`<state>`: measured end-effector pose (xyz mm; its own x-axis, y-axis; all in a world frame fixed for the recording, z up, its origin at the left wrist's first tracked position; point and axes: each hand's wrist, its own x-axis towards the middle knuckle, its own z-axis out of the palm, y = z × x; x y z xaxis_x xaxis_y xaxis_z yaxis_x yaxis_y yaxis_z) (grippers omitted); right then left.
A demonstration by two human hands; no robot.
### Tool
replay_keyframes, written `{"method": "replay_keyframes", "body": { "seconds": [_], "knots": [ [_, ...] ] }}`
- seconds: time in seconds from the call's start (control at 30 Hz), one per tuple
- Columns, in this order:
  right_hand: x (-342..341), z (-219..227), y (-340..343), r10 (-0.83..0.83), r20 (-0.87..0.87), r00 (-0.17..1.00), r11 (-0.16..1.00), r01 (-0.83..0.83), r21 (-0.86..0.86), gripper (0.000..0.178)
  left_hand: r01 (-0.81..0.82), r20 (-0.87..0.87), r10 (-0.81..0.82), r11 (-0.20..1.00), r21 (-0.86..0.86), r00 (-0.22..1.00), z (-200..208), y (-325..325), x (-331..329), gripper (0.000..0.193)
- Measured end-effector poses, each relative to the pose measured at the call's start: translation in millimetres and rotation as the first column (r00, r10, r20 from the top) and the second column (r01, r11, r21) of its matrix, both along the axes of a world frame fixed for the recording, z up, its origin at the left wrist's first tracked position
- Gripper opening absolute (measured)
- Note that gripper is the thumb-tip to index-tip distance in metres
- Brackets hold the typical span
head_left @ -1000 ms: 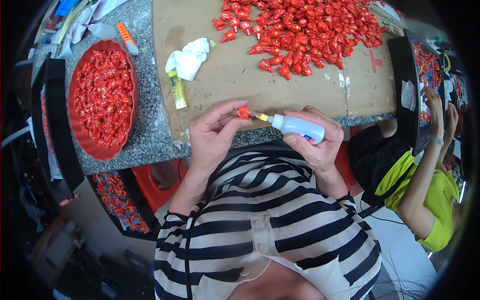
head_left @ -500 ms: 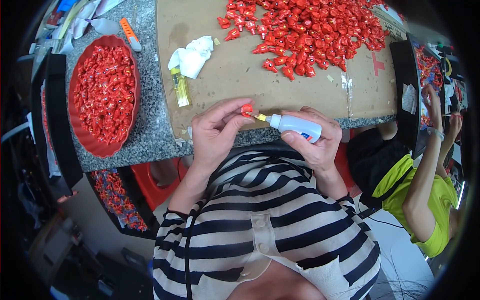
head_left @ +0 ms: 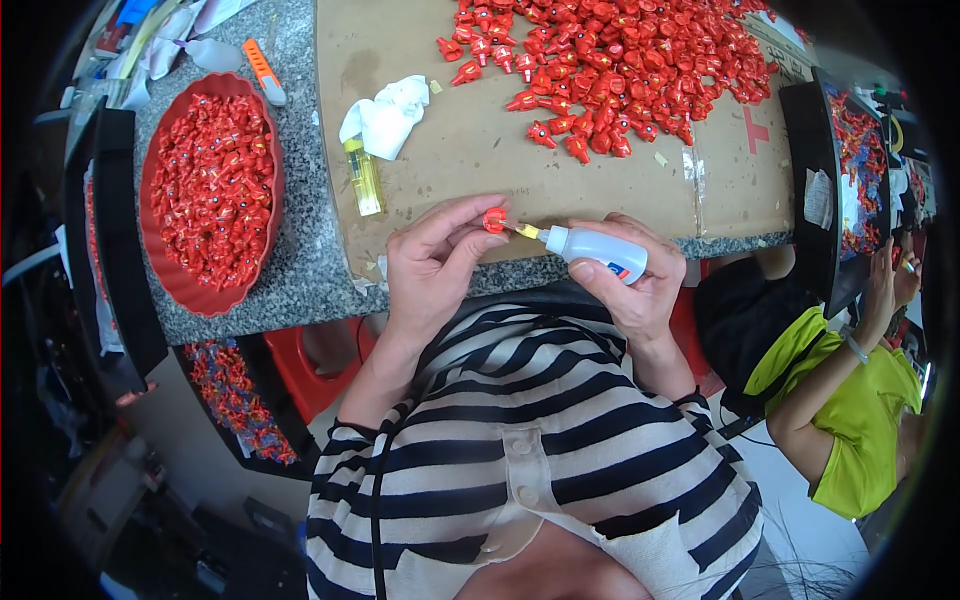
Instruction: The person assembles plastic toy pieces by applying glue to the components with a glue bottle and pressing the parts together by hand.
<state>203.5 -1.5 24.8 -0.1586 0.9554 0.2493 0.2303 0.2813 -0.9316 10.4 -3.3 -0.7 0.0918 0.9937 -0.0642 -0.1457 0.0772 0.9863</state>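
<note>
Between the thumb and fingers of my left hand is a small red plastic piece, pinched near the table's front edge. My right hand is closed around a white squeeze bottle, which lies nearly level. The bottle's thin yellow-collared nozzle points left, its tip at or very close to the red piece; I cannot tell whether they touch. Beyond my hands, a large heap of similar red pieces lies on a cardboard sheet.
On the granite tabletop at left stands a scalloped red bowl full of red pieces. An orange-handled cutter lies beyond it. A crumpled white tissue and a yellow lighter rest on the cardboard. A co-worker in lime green sits at right.
My hands and the bottle have barely shifted; the nozzle tip seems slightly further from the red piece's face. The co-worker's hands at right have moved lower.
</note>
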Motion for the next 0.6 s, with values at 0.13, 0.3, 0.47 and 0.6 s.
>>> {"method": "replay_keyframes", "body": {
  "seconds": [0.13, 0.3, 0.47, 0.6],
  "knots": [
    [-2.0, -0.5, 0.4, 0.008, -0.023, 1.000, 1.000, -0.008, 0.013, 0.030, -0.019, -0.004, 0.019, 1.000, 0.011, 1.000, 0.1, 0.1, 0.6, 0.025],
    [-2.3, 0.6, 0.7, 0.020, -0.021, 1.000, 1.000, -0.020, -0.019, 0.030, -0.015, -0.020, 0.015, 1.000, 0.007, 1.000, 0.7, 0.7, 0.5, 0.024],
    [-1.2, -0.3, 0.3, 0.004, -0.023, 1.000, 1.000, -0.005, -0.015, 0.030, -0.001, 0.002, 0.001, 1.000, -0.001, 1.000, 0.8, 0.3, 0.0, 0.025],
    [-0.5, -1.1, 0.4, 0.011, -0.028, 1.000, 1.000, -0.011, 0.008, 0.030, 0.009, 0.005, -0.009, 1.000, -0.029, 1.000, 1.9, -0.3, 0.0, 0.027]
  ]
}}
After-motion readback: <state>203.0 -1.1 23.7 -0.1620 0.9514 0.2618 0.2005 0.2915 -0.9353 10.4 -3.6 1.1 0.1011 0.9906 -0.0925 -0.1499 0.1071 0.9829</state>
